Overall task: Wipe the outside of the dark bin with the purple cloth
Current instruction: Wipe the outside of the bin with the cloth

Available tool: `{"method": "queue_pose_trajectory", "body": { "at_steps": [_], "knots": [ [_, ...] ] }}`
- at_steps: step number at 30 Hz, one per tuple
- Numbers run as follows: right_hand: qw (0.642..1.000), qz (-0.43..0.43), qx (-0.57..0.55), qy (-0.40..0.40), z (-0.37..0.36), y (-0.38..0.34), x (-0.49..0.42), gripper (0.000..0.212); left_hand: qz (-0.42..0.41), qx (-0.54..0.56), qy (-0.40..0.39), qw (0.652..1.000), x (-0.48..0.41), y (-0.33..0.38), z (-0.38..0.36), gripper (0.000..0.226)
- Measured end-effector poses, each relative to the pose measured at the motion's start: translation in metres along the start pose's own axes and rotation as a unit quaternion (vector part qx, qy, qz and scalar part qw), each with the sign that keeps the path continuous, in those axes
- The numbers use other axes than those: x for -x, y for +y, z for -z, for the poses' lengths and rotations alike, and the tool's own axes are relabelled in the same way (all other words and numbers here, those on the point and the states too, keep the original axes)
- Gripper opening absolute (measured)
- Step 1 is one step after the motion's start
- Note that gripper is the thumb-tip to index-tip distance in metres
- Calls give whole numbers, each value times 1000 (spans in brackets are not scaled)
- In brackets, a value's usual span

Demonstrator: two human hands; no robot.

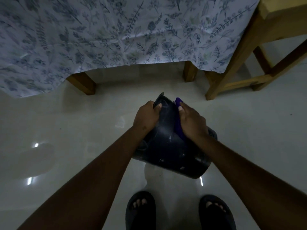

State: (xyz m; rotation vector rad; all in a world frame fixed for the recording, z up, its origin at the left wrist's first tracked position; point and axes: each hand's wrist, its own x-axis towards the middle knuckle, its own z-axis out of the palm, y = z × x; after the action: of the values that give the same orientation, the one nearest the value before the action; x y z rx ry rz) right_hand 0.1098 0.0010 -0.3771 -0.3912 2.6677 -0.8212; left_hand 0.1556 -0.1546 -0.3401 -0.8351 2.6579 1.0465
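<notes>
The dark bin (pixel 167 146) is tipped on its side above the pale floor, held up in front of me, its wall streaked with pale scuffs. My left hand (pixel 147 116) grips its far end, thumb over the edge. My right hand (pixel 191 121) presses the purple cloth (pixel 178 114) flat against the bin's right side. Only a strip of the cloth shows beside and beyond my fingers; the rest is hidden under my palm.
A bed with a floral sheet (pixel 116 34) hangs over wooden legs (pixel 84 84) just ahead. A wooden stool or table frame (pixel 235 63) stands at the right. Glossy floor tiles (pixel 66 130) surround me. My feet in dark sandals (pixel 141 211) are below the bin.
</notes>
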Motion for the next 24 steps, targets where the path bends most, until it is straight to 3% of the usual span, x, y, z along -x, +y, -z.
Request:
{"method": "queue_pose_trajectory", "body": {
  "at_steps": [6, 10, 14, 18, 22, 24],
  "knots": [
    [988, 78, 131, 12, -30, -4, 90, 61, 3, 13, -3, 1000, 0, -9, -2, 36],
    [995, 34, 89, 22, -21, -9, 36, 59, 3, 22, -22, 1000, -2, -1, 1, 36],
    [997, 49, 51, 38, -13, 4, 21, 54, 27, 165, -74, 983, 24, -14, 15, 33],
    [998, 49, 34, 27, -8, 5, 11, 52, -5, 64, -23, 998, 55, -44, 7, 37],
    [984, 83, 151, 33, -22, 12, 83, 60, -20, 35, -23, 999, 19, -22, 3, 39],
    [983, 94, 156, 30, -28, 11, 92, 62, -33, 15, -24, 999, 5, -13, -1, 36]
  ]
}}
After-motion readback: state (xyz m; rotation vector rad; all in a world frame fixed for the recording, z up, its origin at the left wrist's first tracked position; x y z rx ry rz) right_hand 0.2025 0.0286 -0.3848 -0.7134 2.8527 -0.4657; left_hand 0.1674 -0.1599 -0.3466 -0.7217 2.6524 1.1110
